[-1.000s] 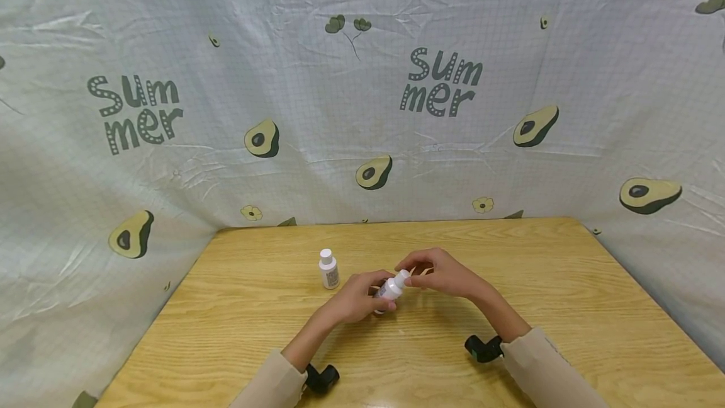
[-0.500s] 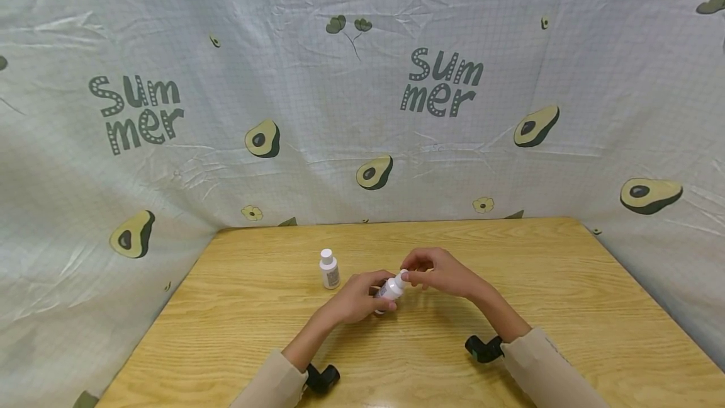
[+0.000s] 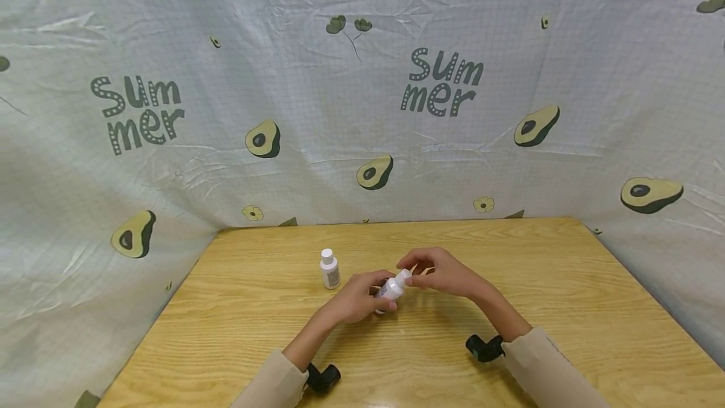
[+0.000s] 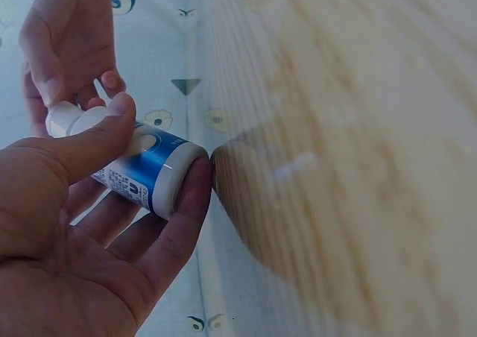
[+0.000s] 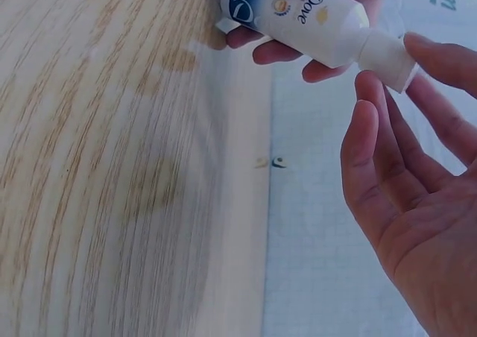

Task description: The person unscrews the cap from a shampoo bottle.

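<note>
A pale, crinkled plastic-looking sheet fills the background, printed with fine grid lines, avocado halves, small flowers and the word "summer". In front of it spreads a table with yellowish wood grain and a slightly glossy surface. Two beige sleeves reach in from the near edge, and dark, angular wrist fittings show beside the cuffs.

The left hand grips the held bottle, its thumb laid across the body and its fingers curled beneath and around the base. The right hand pinches the cap at the bottle's other end between thumb and fingertips, the wrist bent so the hand comes in from the right.

The held bottle lies between the two hands, tilted, its capped end pointing up and toward the right hand. Its body is a smooth white cylinder with rounded shoulders, marked "Dove" and wrapped near the base by a shiny blue band; small print and a code sit on the side. The opaque walls hide the contents. A second bottle, also white and capped, stands upright on the table, beyond the left hand and apart from it, a greyish printed patch on its front.

Smallest is the held bottle's cap, plain white and cylindrical, seated on the neck.
</note>
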A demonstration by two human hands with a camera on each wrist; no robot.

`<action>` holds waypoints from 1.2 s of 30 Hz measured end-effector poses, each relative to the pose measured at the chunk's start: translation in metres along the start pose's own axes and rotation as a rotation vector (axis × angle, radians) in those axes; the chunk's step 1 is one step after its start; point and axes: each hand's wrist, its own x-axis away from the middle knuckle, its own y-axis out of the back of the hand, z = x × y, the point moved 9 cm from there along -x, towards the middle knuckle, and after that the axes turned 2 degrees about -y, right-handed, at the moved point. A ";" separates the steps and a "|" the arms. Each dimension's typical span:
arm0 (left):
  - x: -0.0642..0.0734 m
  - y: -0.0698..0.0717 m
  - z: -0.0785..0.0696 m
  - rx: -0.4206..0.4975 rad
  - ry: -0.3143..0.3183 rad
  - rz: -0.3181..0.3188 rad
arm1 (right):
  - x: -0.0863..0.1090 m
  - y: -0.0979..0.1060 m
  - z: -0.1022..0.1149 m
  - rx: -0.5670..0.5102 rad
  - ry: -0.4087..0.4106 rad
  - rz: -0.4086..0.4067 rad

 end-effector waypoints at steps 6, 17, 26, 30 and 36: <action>0.000 0.000 -0.001 -0.008 0.004 -0.005 | -0.001 0.000 -0.005 0.005 -0.070 -0.024; 0.001 0.000 -0.001 0.013 0.010 -0.003 | 0.001 0.001 -0.005 -0.006 -0.040 -0.020; 0.001 0.001 -0.001 0.004 0.010 -0.008 | 0.000 0.001 0.000 0.001 -0.017 -0.017; 0.000 0.001 -0.001 -0.005 0.004 -0.013 | 0.000 0.001 -0.002 -0.009 -0.067 -0.031; 0.000 0.001 0.000 0.004 0.010 -0.011 | 0.000 0.000 -0.003 -0.020 -0.089 -0.023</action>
